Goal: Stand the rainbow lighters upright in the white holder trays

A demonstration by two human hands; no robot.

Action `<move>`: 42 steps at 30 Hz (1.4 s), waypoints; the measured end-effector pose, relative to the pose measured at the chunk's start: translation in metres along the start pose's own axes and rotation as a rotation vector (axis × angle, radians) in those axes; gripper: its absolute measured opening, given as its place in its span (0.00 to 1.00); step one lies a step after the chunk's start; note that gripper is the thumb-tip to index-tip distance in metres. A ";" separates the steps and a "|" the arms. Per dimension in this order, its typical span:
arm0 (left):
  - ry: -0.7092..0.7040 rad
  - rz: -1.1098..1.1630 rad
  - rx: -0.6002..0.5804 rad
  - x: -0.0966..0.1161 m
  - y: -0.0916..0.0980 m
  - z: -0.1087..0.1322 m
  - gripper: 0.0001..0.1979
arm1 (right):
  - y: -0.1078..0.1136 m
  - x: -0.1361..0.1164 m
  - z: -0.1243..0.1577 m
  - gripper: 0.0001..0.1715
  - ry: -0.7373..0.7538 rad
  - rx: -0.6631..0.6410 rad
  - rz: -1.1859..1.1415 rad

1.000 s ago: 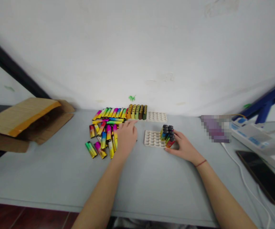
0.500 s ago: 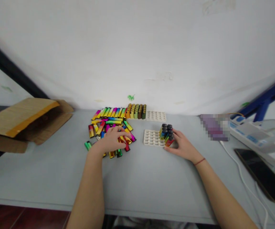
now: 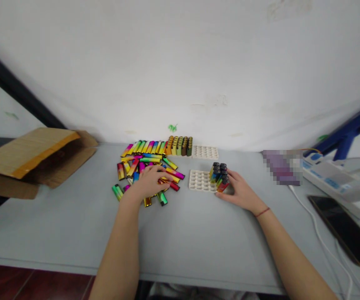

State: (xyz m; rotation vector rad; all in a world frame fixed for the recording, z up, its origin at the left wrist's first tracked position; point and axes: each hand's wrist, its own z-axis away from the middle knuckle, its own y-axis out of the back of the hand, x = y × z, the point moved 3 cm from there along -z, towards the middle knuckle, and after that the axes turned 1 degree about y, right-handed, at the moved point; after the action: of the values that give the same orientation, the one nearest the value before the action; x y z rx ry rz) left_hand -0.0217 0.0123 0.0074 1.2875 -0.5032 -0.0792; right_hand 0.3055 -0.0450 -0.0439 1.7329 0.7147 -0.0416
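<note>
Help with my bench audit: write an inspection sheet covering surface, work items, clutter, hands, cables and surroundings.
Surface: grey table, in use.
Work items: loose pieces heaped left of the near tray; standing pieces at its right end; upright block beside the far tray.
Clutter: open box at left; phone and pixelated item at right.
Hands: left hand over the loose pieces, grip hidden; right hand by the standing pieces, grip unclear.
Cables: white cable left of the phone; power strip behind it.
Surroundings: marked wall; blue frame at right.
</note>
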 end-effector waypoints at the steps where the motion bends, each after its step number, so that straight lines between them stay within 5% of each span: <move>1: 0.007 0.006 0.004 -0.001 -0.001 -0.001 0.14 | 0.000 0.000 0.000 0.39 0.000 0.000 0.001; 5: 0.017 0.015 0.033 -0.003 -0.005 -0.005 0.15 | -0.001 0.001 0.001 0.39 -0.001 0.003 0.003; 9: -0.018 0.132 0.196 0.001 -0.002 -0.009 0.17 | -0.002 0.001 0.001 0.40 -0.006 0.007 -0.006; 16: 0.093 1.081 0.491 0.025 0.000 -0.013 0.19 | 0.000 0.000 0.001 0.40 0.001 0.014 -0.020; 19: 0.112 1.300 0.455 0.037 -0.007 -0.016 0.20 | 0.000 0.000 0.001 0.40 -0.001 0.014 -0.018; 30: 0.126 1.535 0.458 0.052 -0.015 -0.022 0.11 | -0.002 0.002 0.001 0.40 -0.003 0.002 -0.014; 42: 0.313 1.675 0.387 0.054 -0.021 -0.021 0.26 | -0.001 0.001 0.001 0.39 -0.002 0.012 -0.018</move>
State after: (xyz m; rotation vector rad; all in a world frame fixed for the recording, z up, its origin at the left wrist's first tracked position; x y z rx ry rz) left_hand 0.0396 0.0071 0.0010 0.8552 -1.1994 1.6388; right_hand 0.3062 -0.0459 -0.0451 1.7381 0.7300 -0.0604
